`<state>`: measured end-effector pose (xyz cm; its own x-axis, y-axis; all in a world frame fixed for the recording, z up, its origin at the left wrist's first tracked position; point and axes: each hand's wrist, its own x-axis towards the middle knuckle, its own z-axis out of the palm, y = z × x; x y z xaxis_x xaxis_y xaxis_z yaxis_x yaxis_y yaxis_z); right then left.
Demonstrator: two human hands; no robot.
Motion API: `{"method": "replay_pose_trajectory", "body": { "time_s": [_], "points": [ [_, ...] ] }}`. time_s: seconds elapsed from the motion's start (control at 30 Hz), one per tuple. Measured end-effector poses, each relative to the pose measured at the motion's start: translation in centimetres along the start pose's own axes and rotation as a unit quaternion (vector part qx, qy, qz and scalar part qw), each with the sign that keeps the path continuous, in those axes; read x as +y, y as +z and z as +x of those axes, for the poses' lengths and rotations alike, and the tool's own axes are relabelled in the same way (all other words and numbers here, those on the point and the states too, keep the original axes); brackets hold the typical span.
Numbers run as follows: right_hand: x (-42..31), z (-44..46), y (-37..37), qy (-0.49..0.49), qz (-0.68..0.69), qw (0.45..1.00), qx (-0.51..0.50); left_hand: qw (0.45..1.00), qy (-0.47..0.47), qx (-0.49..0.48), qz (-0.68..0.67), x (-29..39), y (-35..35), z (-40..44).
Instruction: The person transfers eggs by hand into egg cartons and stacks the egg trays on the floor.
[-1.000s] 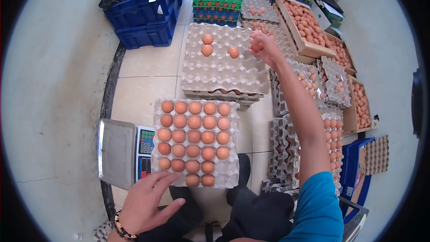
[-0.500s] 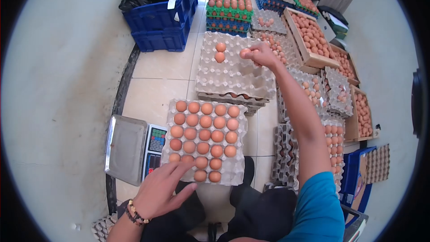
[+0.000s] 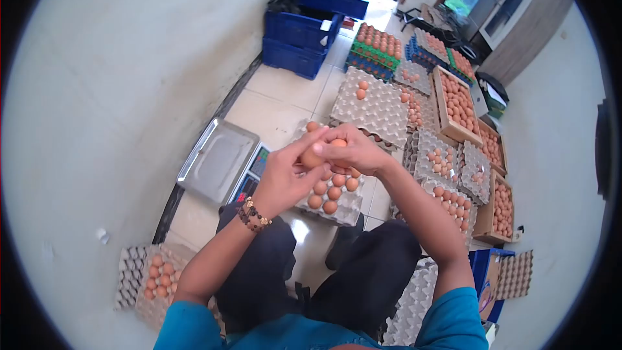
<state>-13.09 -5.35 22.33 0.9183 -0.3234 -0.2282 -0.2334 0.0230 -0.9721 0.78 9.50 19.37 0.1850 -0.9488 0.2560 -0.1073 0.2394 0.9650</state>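
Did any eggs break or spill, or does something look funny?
Nothing looks spilled, and the eggs I can see clearly look whole. One slightly odd thing: a cardboard egg tray at the right sticks out askew by the blue crate. I can't tell what holds it up.

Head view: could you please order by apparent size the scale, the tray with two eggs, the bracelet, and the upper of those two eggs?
1. Scale and tray with two eggs: too alike to rank surely.
2. Bracelet.
3. Upper egg, the smallest.
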Motion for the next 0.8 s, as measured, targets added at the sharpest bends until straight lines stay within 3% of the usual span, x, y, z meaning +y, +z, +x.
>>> {"method": "replay_pose_trajectory", "body": {
  "time_s": [0.07, 0.17, 0.2, 0.33, 0.43, 0.57, 0.8],
  "points": [
    [-0.3, 0.4, 3.4, 0.020, -0.066, 0.997, 0.023, 0.997, -0.017, 0.040, -0.062, -0.9, -1.3, -2.5],
    [-0.3, 0.6, 7.3, 0.057, 0.255, 0.965, -0.024, 0.969, -0.076, 0.091, -0.217, -0.4, -4.3, -6.5],
    [-0.5, 0.5, 8.3, 0.053, 0.270, 0.961, -0.035, 0.948, -0.118, 0.117, -0.272, 0.9, -5.0, -8.0],
    [0.6, 0.3, 12.2, -0.022, 0.315, 0.946, -0.077, 0.873, -0.144, 0.141, -0.443, 0.9, -7.5, -13.1],
    [1.0, 0.1, 15.5, -0.049, 0.202, 0.978, -0.032, 0.828, -0.173, 0.093, -0.525, 1.3, -8.4, -15.7],
    [2.2, -0.6, 18.3, -0.132, 0.059, 0.989, 0.017, 0.848, -0.174, 0.113, -0.487, 2.4, -8.4, -18.4],
    [3.1, -0.9, 20.5, -0.182, 0.010, 0.982, 0.048, 0.855, -0.182, 0.198, -0.443, 1.3, -7.4, -20.5]
  ]
}}
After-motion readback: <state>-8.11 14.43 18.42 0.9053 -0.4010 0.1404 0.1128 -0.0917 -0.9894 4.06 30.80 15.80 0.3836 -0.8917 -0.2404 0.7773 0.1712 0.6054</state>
